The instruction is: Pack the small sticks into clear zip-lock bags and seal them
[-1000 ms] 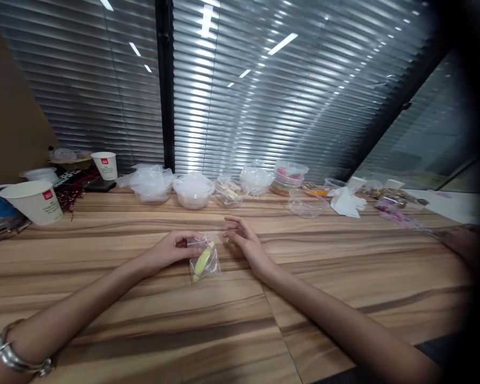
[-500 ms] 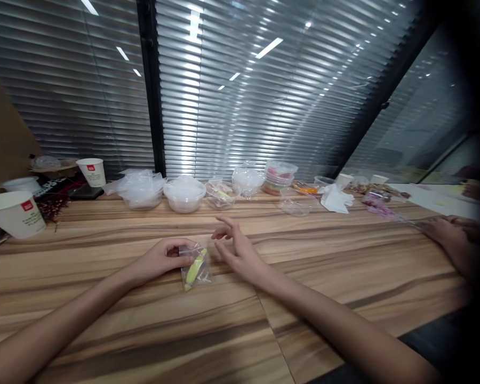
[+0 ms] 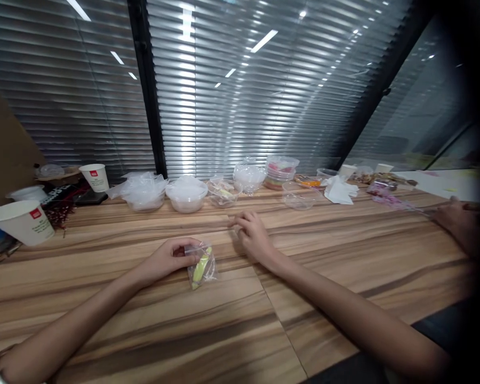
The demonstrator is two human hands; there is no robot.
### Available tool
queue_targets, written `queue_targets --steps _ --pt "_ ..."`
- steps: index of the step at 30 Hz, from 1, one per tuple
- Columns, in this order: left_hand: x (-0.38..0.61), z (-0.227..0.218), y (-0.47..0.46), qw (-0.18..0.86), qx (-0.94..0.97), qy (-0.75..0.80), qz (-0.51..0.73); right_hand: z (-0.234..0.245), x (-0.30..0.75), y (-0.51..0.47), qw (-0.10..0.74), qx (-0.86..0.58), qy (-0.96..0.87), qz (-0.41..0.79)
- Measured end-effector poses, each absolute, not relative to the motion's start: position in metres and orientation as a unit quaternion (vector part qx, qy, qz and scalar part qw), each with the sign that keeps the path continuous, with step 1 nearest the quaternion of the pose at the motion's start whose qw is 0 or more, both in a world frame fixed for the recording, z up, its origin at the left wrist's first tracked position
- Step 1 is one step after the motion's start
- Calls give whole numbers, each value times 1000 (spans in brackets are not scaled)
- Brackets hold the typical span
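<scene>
My left hand [image 3: 173, 261] pinches the top edge of a small clear zip bag [image 3: 212, 271] between thumb and fingers. Inside the bag lies a long yellow-green piece [image 3: 202, 268], slightly bent and narrower at its ends; its kind is unclear. To the right of the bag, my right hand [image 3: 253, 236] rests low over the tabletop with loosely bent fingers a little apart. No object shows in it, though the underside of its fingers is hidden.
Along the back stand clear plastic bowls [image 3: 186, 194], a stack of coloured tubs [image 3: 280, 173], an open clear container [image 3: 300, 196] and crumpled white tissue [image 3: 340, 190]. Paper cups [image 3: 24, 226] are at left. Another person's hand [image 3: 458, 221] is at far right, beside pink material [image 3: 388, 197].
My right hand has moved away from the bag, to the right and farther back, and its fingers have bent downward. My left hand keeps hold of the bag. The view has shifted slightly.
</scene>
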State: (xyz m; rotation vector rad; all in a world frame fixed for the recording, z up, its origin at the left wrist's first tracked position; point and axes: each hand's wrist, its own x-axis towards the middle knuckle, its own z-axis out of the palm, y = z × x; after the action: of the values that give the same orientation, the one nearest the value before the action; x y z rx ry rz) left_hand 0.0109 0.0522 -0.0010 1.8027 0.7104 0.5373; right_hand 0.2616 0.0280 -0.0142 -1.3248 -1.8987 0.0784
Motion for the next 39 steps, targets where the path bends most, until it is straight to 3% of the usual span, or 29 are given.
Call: queue_targets --steps 4,8,16,23,39 --pt "12 0 51 560 735 294 244 -6 246 13 487 -480 -720 117" --pt "13 -1 51 571 717 289 275 -13 223 0 430 -438 -719 327" --pt "9 -4 53 562 728 291 264 -30 216 7 424 -424 -677 426" --pt "7 -4 56 513 745 297 306 -23 213 -1 381 -451 -678 437" --pt "6 -13 63 502 758 285 305 -23 214 -4 389 -383 -730 412"
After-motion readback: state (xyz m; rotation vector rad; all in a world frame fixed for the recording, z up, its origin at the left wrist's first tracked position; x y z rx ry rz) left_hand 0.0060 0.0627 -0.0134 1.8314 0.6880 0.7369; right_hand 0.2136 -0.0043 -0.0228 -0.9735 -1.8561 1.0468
